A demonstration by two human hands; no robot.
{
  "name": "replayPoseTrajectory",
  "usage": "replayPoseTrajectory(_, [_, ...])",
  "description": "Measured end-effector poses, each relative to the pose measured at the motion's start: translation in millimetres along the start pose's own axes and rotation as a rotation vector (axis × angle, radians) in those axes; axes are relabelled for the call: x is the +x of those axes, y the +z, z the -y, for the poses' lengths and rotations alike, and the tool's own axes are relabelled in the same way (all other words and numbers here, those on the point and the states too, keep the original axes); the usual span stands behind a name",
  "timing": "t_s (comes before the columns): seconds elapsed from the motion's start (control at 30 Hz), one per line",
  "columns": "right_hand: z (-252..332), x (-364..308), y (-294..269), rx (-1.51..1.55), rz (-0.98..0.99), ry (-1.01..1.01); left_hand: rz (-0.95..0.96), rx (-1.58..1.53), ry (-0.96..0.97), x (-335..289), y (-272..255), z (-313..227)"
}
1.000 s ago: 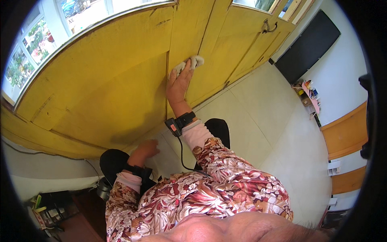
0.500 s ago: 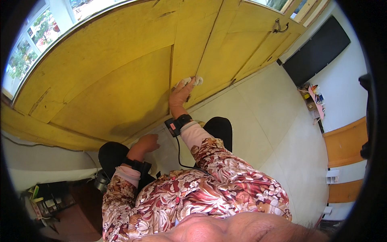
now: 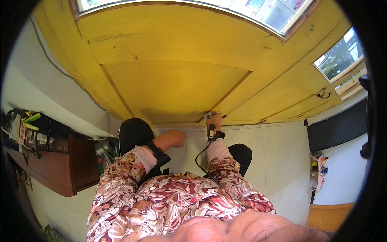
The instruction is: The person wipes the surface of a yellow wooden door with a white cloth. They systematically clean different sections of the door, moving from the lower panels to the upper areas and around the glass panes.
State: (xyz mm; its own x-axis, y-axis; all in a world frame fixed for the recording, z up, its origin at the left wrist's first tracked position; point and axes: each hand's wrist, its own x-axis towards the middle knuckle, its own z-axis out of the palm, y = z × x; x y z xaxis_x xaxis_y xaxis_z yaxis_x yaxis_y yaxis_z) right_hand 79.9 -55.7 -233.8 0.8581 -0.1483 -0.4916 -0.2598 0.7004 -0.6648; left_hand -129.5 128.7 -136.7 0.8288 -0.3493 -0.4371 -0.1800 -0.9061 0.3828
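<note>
My right hand (image 3: 216, 119) is closed on a crumpled whitish cloth (image 3: 209, 115). It presses the cloth against the lower part of a yellow wooden door (image 3: 177, 86), by the bottom right corner of a recessed panel. A black strap with a small box and cable sits on that wrist. My left hand (image 3: 175, 138) hangs over the floor beside my left knee, its fingers curled in and nothing visible in them. Another black band (image 3: 158, 154) circles the left wrist.
A dark brown wooden cabinet (image 3: 82, 165) with items on its shelf stands at the left. A cable (image 3: 56, 66) runs down the pale wall. Light floor tiles (image 3: 278, 155) lie before the door. A black panel (image 3: 338, 125) and small shelf goods are at the right.
My view has swung left, and the door now lies more squarely ahead. My right hand with the cloth is lower on the door, near the panel's bottom corner. My left hand stays by the knee.
</note>
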Motion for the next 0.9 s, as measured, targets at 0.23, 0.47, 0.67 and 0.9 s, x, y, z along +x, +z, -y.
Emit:
replayPoseTrajectory(0.23, [31.5, -19.8, 28.2, 0.167, 0.057, -0.029, -0.108, -0.037, 0.03, 16.0, 11.3, 2.9])
replayPoseTrajectory(0.47, [89.2, -109.9, 80.5, 0.032, 0.295, -0.337, -0.162, -0.07, 0.05, 22.2, 20.4, 12.6])
replayPoseTrajectory(0.67, [126.0, -174.2, 127.8, -0.501, 0.266, -1.262, -0.124, -0.026, 0.059, 14.6, 14.5, 12.0])
replayPoseTrajectory(0.9, [161.4, -191.0, 160.9, -0.813, 0.308, -1.751, -0.103, -0.015, 0.03, 14.3, 19.4, 13.9])
